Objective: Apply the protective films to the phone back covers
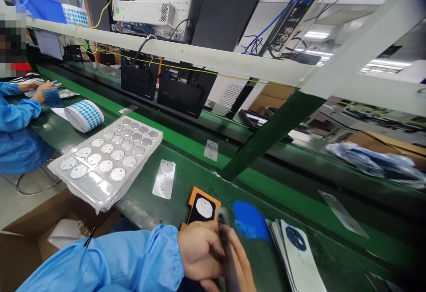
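Note:
My left hand (199,250), in a blue sleeve, is at the bottom centre with its fingers closed round a thin dark tool (226,256). Only a few fingers of my right hand (243,263) show, pressed against the same tool from the right. The tool's tip is blurred and points up towards an orange fixture (193,199). In the fixture lies a white round disc (204,207) on a black inset. To its right, a blurred blue round sticker (250,223) sits on the green belt.
A stack of white sheets (301,261) with a blue disc lies at the right. A clear tray of round discs (106,159), a roll of blue dot stickers (84,114) and two metal plates (164,179) (211,150) lie on the belt. A co-worker's hands (36,90) work at the far left.

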Action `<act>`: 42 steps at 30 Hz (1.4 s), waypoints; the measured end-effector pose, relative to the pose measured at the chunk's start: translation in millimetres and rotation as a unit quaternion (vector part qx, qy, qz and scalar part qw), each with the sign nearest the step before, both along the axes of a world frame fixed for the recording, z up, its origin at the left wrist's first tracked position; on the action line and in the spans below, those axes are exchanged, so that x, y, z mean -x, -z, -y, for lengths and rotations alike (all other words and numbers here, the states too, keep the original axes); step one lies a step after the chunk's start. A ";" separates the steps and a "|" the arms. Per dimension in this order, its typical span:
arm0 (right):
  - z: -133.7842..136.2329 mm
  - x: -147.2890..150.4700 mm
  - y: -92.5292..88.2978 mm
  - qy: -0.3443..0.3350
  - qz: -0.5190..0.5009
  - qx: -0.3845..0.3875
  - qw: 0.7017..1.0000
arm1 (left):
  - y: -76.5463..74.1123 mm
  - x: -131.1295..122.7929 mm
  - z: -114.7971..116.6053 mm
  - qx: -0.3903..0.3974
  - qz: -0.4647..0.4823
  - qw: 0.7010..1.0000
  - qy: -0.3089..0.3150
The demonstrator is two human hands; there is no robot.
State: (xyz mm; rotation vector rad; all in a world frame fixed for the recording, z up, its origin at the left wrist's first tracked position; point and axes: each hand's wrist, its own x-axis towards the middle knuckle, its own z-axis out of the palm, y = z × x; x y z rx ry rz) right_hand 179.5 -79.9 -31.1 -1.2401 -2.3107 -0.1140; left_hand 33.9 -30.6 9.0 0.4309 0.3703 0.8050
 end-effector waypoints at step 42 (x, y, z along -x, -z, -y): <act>-74.9 0.7 -18.4 -0.059 0.167 0.116 0.977 | 54.5 66.8 -21.1 -0.392 -0.568 0.666 -0.284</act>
